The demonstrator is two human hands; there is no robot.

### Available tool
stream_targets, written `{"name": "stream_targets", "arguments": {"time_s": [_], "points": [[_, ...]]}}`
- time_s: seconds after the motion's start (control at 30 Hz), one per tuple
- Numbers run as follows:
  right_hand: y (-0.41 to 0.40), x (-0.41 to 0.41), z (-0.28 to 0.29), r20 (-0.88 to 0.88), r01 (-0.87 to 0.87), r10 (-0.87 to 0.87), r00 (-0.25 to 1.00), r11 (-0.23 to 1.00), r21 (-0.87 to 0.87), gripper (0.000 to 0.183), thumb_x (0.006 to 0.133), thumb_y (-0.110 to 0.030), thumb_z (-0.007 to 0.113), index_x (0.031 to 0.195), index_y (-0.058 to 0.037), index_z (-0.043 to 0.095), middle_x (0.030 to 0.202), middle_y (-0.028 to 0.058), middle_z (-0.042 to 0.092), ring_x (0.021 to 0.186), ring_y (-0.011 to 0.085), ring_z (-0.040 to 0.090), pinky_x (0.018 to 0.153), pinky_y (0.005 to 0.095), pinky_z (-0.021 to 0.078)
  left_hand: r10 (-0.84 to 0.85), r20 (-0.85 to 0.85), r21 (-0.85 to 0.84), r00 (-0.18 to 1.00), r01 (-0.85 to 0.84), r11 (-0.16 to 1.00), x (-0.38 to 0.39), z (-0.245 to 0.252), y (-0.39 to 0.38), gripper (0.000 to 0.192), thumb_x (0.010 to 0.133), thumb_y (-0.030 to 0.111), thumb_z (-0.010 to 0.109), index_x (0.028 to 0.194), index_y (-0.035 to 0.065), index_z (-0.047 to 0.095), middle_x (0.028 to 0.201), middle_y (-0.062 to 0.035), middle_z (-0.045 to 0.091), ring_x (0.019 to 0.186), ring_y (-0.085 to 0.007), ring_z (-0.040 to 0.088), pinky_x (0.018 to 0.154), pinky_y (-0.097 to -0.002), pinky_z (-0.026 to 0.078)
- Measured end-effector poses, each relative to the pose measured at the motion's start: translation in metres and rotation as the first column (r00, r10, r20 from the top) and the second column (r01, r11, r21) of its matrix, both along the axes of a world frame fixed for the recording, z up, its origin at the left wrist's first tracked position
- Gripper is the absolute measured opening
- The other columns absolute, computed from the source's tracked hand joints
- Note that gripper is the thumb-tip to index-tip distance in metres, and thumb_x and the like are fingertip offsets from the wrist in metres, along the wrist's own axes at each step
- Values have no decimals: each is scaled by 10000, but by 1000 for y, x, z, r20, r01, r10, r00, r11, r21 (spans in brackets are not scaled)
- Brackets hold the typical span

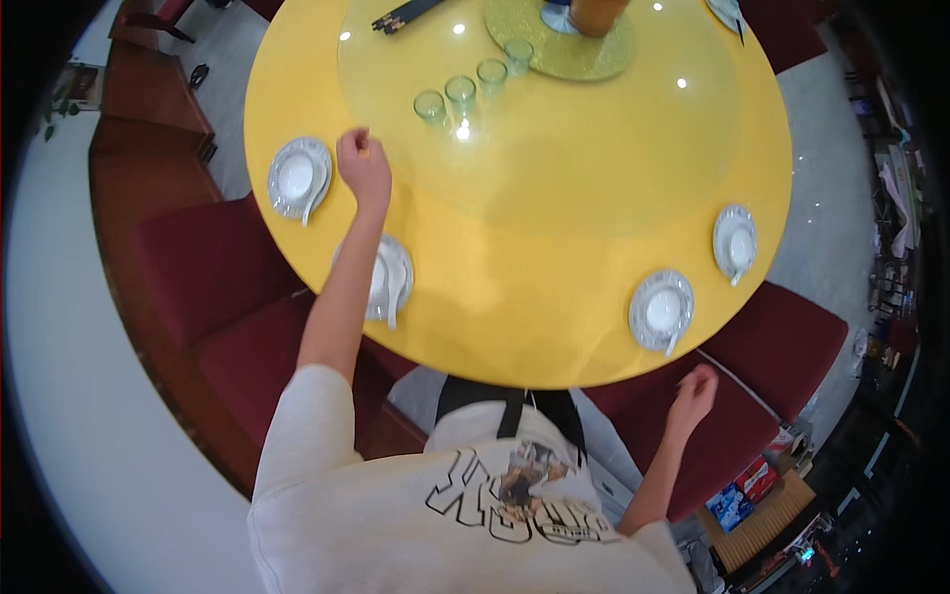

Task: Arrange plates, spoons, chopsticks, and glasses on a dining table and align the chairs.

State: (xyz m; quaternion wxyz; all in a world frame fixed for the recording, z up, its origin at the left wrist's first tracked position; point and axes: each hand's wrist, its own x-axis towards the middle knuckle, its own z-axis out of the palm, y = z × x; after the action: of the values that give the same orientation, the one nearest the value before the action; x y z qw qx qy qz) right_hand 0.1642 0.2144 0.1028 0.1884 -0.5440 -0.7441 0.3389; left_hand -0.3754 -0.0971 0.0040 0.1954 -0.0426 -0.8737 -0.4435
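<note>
My left hand [364,167] is raised over the round yellow table [512,327], its fingers curled; whether it holds something small I cannot tell. To its left lies a patterned plate [279,200] with a white bowl [296,176] and a white spoon [312,200]. My left forearm partly covers another plate [405,256] with a bowl and spoon. My right hand [695,393], fingers curled, hangs past the table edge over a dark red chair, below a plate [638,327] with a bowl [662,309] and spoon. Its palm side is hidden. Several green-tinted glasses [460,90] stand in a slanting row.
Further right sits another plate [720,230] with a bowl. A glass turntable [594,171] carries the glasses, black chopsticks [407,15] and a glittery mat [594,68] under a brown container [594,16]. Dark red chairs [772,341] flank me at the table edge.
</note>
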Motion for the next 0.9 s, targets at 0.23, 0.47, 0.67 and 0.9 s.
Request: {"name": "stream_targets", "arguments": {"time_s": [0.23, 0.47, 0.67, 0.9], "points": [[-151, -57, -11, 181, -275, 336, 924, 915, -296, 91, 884, -37, 588, 955, 9, 621, 789, 112, 626, 687, 180, 614, 632, 288, 489, -166, -146, -484, 975, 76, 872, -215, -41, 89, 584, 792, 294, 698, 1276, 47, 486, 1288, -145, 518, 1227, -307, 461, 1013, -432, 377], [-184, -75, -25, 211, -141, 241, 947, 905, -401, 129, 863, -25, 624, 986, 12, 638, 808, 113, 654, 700, 157, 636, 607, 268, 496, -182, 21, -660, 983, 150, 736, -287, -47, 116, 688, 787, 456, 694, 1309, 58, 486, 1263, -138, 540, 1196, -307, 492, 966, -468, 410], [-190, -82, -32, 169, -142, 225, 960, 904, -402, 136, 865, -33, 627, 993, 9, 641, 842, 113, 662, 719, 167, 644, 638, 277, 510, -277, 195, -722, 941, 329, 609, -289, -33, 103, 524, 793, 489, 673, 1087, 57, 630, 1063, -121, 603, 1027, -306, 577, 828, -460, 485], [-195, -108, -22, 178, -247, 350, 920, 868, -432, 145, 891, -45, 613, 1023, 15, 627, 854, 86, 670, 728, 122, 630, 646, 248, 503, -160, 207, -704, 965, 260, 661, -193, -23, 40, 485, 759, 448, 698, 1041, 59, 633, 1029, -119, 598, 975, -298, 570, 797, -457, 453]]}}
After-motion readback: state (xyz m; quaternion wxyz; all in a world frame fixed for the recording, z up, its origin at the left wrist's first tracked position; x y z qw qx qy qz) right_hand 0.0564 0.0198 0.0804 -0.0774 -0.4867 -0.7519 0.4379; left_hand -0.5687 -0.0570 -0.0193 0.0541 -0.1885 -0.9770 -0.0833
